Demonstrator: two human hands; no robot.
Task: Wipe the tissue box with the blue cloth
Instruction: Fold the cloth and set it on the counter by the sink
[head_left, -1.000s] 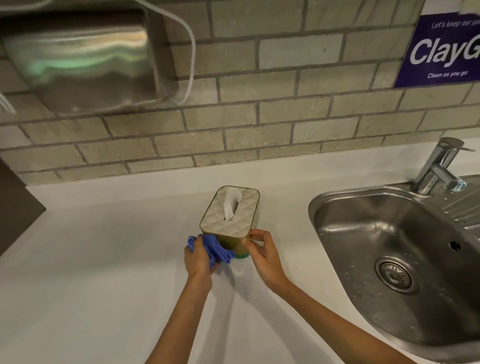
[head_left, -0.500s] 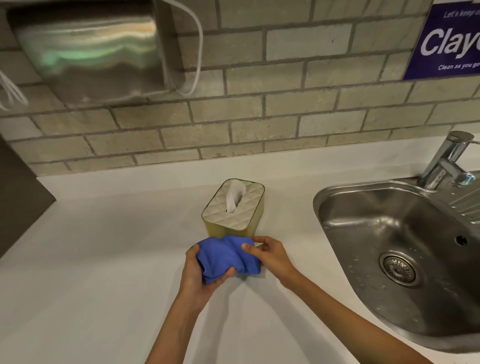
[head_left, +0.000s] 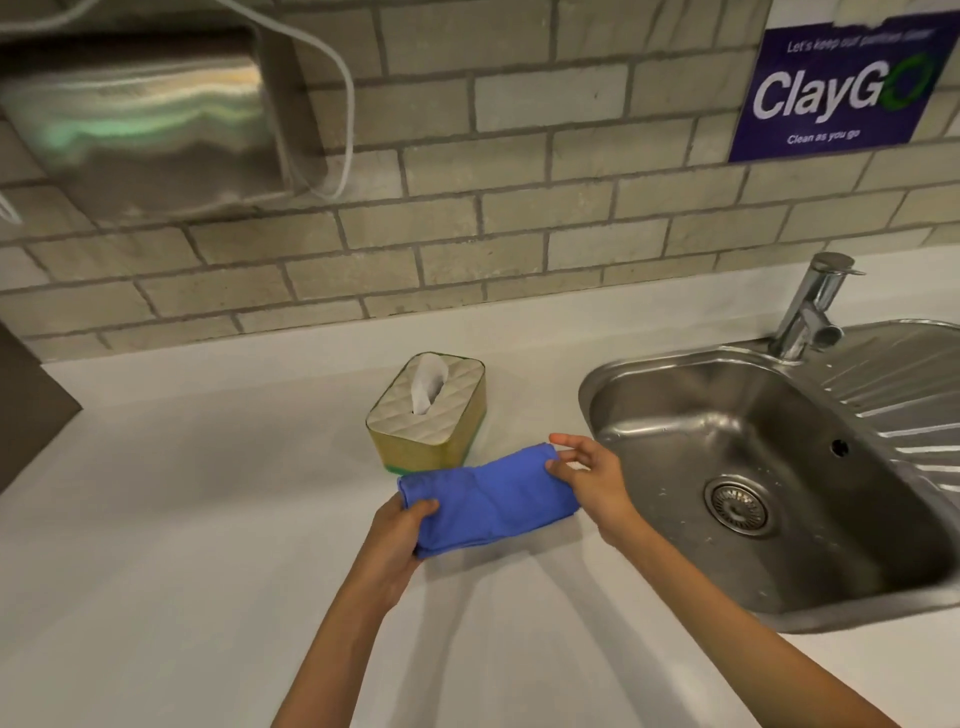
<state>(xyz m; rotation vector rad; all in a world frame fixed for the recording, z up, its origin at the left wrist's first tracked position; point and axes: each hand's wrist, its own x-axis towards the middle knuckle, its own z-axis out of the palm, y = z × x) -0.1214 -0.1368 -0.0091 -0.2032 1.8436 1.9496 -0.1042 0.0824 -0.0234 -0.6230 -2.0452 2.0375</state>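
Observation:
The tissue box (head_left: 428, 415) stands upright on the white counter, gold-sided with a quilted cream top and a white tissue sticking out. Just in front of it the blue cloth (head_left: 493, 499) is stretched out flat between both hands, above the counter and apart from the box. My left hand (head_left: 397, 540) grips the cloth's left end with thumb on top. My right hand (head_left: 589, 478) pinches the right end with its fingertips, the other fingers spread.
A steel sink (head_left: 769, 467) with a drain and a tap (head_left: 810, 312) lies right of my right hand. The brick wall behind carries a steel dispenser (head_left: 140, 119) and a purple sign (head_left: 836, 88). White counter (head_left: 182, 519) spreads to the left.
My hands came off the tissue box, which now stands alone. The bunched cloth has been pulled toward me and spread out sideways between both hands.

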